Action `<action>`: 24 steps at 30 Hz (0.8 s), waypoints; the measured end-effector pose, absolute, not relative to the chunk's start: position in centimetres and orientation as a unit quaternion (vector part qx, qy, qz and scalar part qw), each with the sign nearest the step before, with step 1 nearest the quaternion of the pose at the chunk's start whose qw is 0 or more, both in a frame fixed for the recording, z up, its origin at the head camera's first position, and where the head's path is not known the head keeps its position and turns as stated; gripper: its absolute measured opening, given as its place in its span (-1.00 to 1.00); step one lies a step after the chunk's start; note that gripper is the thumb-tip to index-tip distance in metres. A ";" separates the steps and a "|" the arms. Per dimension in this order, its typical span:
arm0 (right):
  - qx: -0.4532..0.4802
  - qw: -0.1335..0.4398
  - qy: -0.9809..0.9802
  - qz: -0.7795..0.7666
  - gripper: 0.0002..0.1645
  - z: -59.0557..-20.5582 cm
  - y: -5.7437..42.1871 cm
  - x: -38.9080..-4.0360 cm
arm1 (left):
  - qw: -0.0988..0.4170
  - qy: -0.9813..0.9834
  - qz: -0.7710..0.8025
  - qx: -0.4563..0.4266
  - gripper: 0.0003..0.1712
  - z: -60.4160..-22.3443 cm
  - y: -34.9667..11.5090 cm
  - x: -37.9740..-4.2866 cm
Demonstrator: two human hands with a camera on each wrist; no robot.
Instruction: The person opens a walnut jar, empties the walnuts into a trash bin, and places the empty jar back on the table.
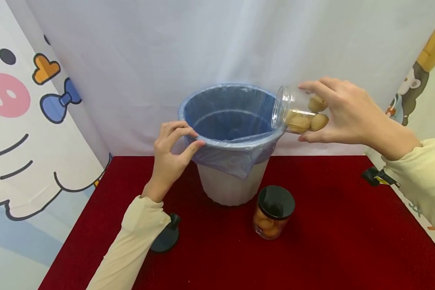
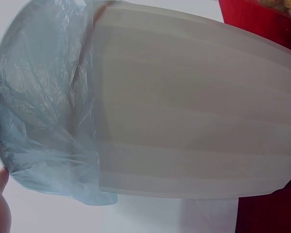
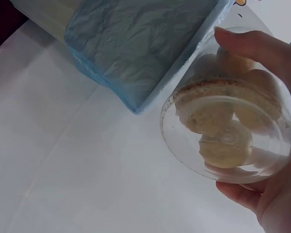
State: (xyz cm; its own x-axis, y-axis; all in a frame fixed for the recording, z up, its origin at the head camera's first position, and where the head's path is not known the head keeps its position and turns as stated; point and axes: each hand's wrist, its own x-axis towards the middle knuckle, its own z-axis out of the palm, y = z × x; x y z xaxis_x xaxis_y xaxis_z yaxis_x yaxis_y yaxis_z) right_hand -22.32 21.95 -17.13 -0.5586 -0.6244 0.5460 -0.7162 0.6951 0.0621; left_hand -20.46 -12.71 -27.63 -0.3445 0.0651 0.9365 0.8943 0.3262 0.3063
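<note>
At the bin [image 1: 230, 186]: left hand [image 1: 172, 147] pinches lined rim [image 1: 235, 145].
Right hand [image 1: 349, 110], spread wide, grips tilted jar [image 1: 295, 100]; walnuts [image 1: 299, 122] inside.

We hold our left hand [image 1: 172, 151] just left of centre in the head view, its thumb and fingers bent into a pinch, our left forearm [image 1: 128, 239] slanting up from the bottom edge. Our right hand [image 1: 344, 114] is in the upper right, fingers above and thumb below, curved in a grip; our right forearm [image 1: 425, 177] slopes from the right edge to a bare wrist [image 1: 396, 139].
</note>
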 end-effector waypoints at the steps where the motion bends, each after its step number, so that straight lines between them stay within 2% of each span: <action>1: 0.382 0.275 -0.879 0.079 0.13 -17.1 22.0 -22.3 | 0.450 -0.678 -0.461 -0.354 -0.75 -27.6 -12.7 -20.4; 24: 0.430 0.302 -0.850 0.046 0.03 -16.5 21.6 -22.5 | 0.446 -0.685 -0.460 -0.346 -0.76 -27.7 -12.7 -20.0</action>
State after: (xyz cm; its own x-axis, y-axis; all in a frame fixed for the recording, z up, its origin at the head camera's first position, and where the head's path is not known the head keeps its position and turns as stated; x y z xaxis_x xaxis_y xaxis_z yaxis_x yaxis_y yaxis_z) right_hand -22.54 21.60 -16.52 -0.4484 -0.7027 0.5524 -0.7581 0.6264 0.1815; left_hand -20.04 -12.65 -27.65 -0.3628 0.0649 0.9296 0.8849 0.3368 0.3218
